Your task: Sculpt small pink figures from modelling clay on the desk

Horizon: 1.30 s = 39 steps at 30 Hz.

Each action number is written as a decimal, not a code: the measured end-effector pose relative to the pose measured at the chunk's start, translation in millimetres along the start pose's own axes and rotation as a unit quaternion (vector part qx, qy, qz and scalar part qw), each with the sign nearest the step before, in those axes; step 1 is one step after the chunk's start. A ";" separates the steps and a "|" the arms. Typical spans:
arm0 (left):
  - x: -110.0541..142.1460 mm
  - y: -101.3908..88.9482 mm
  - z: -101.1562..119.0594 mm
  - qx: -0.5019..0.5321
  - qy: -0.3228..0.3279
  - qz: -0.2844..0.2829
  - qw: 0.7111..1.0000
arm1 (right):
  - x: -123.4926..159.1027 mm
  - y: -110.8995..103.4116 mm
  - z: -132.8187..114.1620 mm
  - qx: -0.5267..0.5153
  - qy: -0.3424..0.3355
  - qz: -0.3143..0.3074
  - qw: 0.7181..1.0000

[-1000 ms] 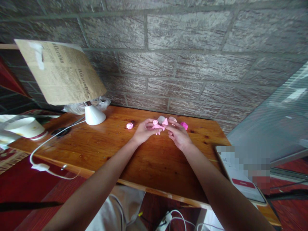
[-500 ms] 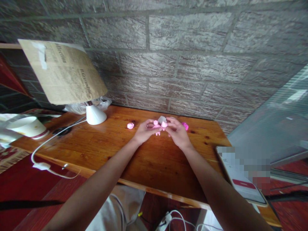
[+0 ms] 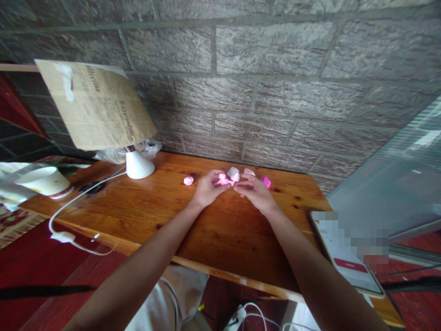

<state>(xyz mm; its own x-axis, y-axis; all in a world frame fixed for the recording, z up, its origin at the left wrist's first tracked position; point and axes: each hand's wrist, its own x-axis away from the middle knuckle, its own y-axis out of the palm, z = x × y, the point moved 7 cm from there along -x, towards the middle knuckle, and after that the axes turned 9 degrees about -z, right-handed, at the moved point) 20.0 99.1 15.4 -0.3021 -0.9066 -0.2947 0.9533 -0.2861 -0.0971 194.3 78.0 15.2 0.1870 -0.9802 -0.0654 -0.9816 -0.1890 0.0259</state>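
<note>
Against a stone-block wall [image 3: 234, 96], a wooden table [image 3: 220, 230] bears a paper-shaded lamp [image 3: 103, 110] and, near its right edge, a tablet-like device [image 3: 339, 250]. Over its far half, a person's left hand [image 3: 206, 188] pinches a small pink figure [image 3: 223, 180], its long axis running sideways toward the right hand [image 3: 257, 189], whose fingertips meet the other end, their hold unclear. A magenta lump [image 3: 265, 182] lies just beyond.

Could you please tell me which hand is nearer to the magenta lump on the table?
The right hand: it is close to the magenta lump, just left of it. The left hand is farther left, holding a pink figure.
</note>
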 end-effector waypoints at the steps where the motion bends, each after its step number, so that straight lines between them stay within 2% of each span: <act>1: 0.3 0.3 -0.1 -0.020 0.001 -0.002 1.000 | 0.3 -0.2 -0.4 0.001 0.004 -0.001 1.000; 5: 0.4 1.1 -2.0 -0.059 -0.003 -0.011 0.998 | 2.0 1.1 -2.6 0.019 0.010 -0.012 1.000; 12: -2.0 2.7 -5.2 0.009 -0.004 -0.010 1.000 | 5.3 0.3 12.2 0.017 0.098 0.010 0.995; 20: -0.1 5.0 3.3 0.019 -0.012 -0.010 1.000 | 4.9 1.0 4.5 -0.012 0.058 0.028 0.998; 39: 0.2 10.7 1.8 0.048 -0.012 -0.031 0.998 | 3.6 3.8 11.9 -0.112 0.098 0.041 0.988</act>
<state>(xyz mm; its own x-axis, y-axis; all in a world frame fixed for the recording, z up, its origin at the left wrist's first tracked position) 30.1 95.4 16.1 -0.3620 -0.8926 -0.2686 0.9288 -0.3699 -0.0223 190.8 74.4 3.2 0.1333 -0.9811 0.1405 -0.9651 -0.0963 0.2436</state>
